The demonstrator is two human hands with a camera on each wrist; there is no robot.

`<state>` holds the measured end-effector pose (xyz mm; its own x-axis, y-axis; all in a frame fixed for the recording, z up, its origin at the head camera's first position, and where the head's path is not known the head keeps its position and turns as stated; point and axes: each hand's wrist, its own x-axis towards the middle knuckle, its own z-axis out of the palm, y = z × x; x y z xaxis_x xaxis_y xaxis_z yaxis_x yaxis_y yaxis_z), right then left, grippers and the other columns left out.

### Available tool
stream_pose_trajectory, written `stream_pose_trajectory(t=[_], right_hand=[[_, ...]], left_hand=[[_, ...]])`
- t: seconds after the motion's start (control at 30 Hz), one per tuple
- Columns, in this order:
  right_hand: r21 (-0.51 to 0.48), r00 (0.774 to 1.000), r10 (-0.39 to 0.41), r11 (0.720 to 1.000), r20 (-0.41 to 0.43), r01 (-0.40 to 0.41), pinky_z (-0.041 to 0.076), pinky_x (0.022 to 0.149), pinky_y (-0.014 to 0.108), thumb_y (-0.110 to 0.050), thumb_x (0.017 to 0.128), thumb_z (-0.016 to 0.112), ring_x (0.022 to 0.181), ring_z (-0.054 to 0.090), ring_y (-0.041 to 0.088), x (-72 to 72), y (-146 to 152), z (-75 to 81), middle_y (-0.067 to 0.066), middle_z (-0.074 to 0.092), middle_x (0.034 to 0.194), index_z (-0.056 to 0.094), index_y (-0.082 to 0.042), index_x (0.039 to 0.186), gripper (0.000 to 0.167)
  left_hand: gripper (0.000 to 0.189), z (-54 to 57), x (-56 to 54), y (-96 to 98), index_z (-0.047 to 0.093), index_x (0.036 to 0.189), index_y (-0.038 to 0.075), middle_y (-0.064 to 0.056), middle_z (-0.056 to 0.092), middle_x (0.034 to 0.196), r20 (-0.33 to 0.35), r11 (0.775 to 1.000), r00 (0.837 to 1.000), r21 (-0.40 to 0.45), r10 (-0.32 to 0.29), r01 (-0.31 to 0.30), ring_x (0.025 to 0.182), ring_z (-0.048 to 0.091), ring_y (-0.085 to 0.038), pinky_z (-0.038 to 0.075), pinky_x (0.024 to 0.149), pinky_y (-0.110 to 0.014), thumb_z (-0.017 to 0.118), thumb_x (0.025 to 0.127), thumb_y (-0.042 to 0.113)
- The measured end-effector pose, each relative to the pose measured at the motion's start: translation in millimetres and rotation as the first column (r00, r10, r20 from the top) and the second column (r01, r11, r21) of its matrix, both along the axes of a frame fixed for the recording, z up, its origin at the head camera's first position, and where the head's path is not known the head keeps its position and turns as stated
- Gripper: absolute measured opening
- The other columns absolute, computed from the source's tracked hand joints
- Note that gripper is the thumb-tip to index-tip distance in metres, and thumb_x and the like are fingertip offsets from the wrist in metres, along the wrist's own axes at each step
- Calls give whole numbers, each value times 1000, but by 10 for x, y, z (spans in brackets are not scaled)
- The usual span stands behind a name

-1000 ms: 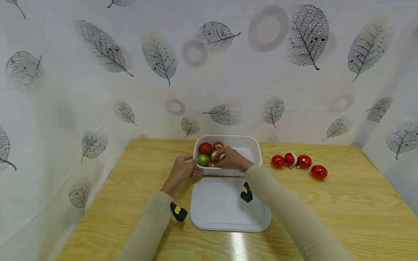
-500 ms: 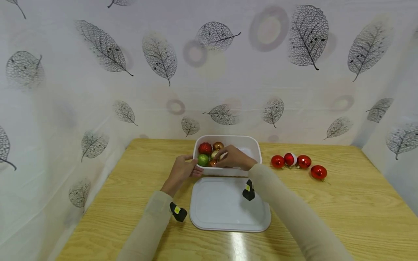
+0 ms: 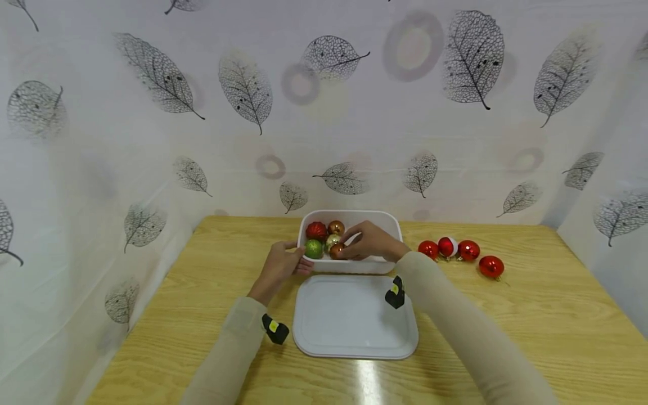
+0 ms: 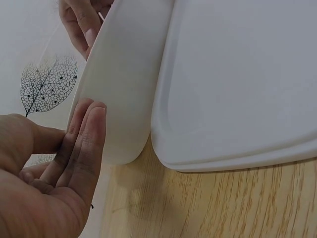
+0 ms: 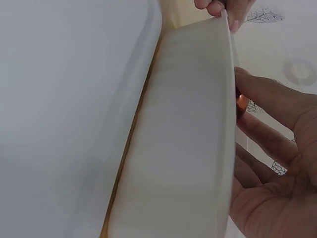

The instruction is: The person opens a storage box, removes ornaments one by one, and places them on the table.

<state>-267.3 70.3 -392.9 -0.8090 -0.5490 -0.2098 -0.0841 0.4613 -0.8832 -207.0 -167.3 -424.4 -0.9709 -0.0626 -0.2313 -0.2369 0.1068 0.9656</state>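
Note:
A white plastic box point(image 3: 354, 267) stands toward the back of the table. My left hand point(image 3: 280, 262) holds its left front corner, thumb at the rim and fingers against the outer wall point(image 4: 126, 74). Inside the box, my right hand point(image 3: 373, 241) pinches a shiny copper bauble point(image 3: 337, 251) between thumb and finger; a sliver of this bauble point(image 5: 241, 105) shows past the rim in the right wrist view. Beside it lie a red ridged bauble point(image 3: 316, 231), a green glittery bauble point(image 3: 313, 248), a pale gold bauble point(image 3: 332, 242) and another copper bauble point(image 3: 336, 227).
A white lid point(image 3: 354, 318) lies flat on the wooden table point(image 3: 547, 315), just in front of the box. Right of the box are red baubles point(image 3: 468, 250), one standing apart point(image 3: 491, 266), and a red-and-white bauble point(image 3: 448, 247). A leaf-patterned curtain point(image 3: 324, 129) hangs behind.
My right hand has slid to the right inside the box, bringing the copper bauble away from the green one. The left hand keeps its place at the corner.

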Motion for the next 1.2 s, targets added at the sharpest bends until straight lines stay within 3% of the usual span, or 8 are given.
stream_pose_trajectory(t=[0.17,0.37,0.57,0.7,1.2], right_hand=[[-8,1000,-8,1000,4,8,65,80,42,-11,90,78,95,72,37,36,87,103,16,74,104,69,5,119,35],[-30,1000,-7,1000,-22,7,64,83,44,-12,91,77,97,72,33,23,233,164,18,73,110,68,5,121,35],[-43,999,-6,999,-34,5,61,89,52,-13,92,76,103,69,42,20,414,238,18,73,111,67,3,124,37],[-40,999,-12,999,-49,10,60,91,55,-12,92,76,103,70,40,24,537,280,19,73,111,66,4,126,39],[-17,996,-64,998,-61,64,62,90,48,-16,92,77,103,69,42,87,905,423,21,70,118,63,4,129,44]], left_hand=[[45,2,4,1,44,145,-12,-18,73,79,-2,1000,1000,21,-8,8,64,72,-19,65,63,-31,52,106,8],[45,11,5,3,44,145,-11,-18,73,79,4,1000,1000,17,-9,9,65,72,-19,65,63,-31,52,106,9],[45,11,-2,3,44,146,-10,-18,72,80,16,1000,1000,6,0,0,64,72,-19,65,64,-30,53,106,10],[45,11,0,3,44,145,-12,-19,72,80,13,1000,1000,9,-2,2,64,72,-19,65,63,-31,52,106,8],[46,15,17,3,42,146,-13,-18,72,79,6,1000,1000,28,-5,5,64,72,-19,65,61,-30,52,106,7]])
